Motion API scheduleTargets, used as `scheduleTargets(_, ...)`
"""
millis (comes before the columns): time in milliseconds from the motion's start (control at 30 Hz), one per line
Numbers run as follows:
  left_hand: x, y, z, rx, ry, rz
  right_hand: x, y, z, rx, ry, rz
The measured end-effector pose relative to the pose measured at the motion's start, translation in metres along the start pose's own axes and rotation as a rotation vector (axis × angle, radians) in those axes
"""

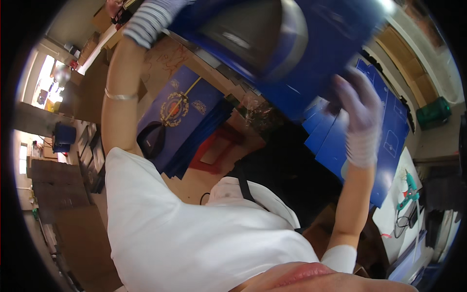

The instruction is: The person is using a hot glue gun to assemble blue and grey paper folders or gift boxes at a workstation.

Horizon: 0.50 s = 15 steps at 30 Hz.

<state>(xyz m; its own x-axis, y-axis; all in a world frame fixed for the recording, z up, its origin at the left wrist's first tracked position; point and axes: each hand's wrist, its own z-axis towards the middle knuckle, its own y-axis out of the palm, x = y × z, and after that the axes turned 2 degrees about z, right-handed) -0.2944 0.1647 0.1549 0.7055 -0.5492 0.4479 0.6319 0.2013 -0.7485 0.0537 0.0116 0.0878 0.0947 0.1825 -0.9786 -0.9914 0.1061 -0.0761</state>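
A large glossy blue panel (318, 48) spans the top of the view, tilted and blurred. It bears a dark rounded patch with a silvery curved rim. My left hand (154, 20), in a striped whitish glove, is closed at the panel's upper left side; the fingertips run out of the picture. Below the panel's right side is my right hand (361, 104), also gloved and smeared by motion. Its fingers are bent and apart with nothing visible in them; whether they touch the panel I cannot tell.
A stack of blue printed sheets (182, 104) with a gold crest lies between my arms, near a red frame (214, 150). More blue panels (386, 141) with white outlines lie right. A green glue gun (410, 189) and a green cylinder (433, 113) sit farther right. Brown cardboard (78, 238) stands left.
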Motion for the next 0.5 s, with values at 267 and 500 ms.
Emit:
scheduleTargets(267, -0.228, -0.033, 0.051, -0.393, -0.277, 0.226, 0.027, 0.104, 0.070, -0.328, -0.026, -0.323)
scheduleTargets(500, -0.224, 0.036, 0.093, -0.474, -0.204, -0.160, 0.029, 0.083, 0.063, -0.129, -0.091, -0.460)
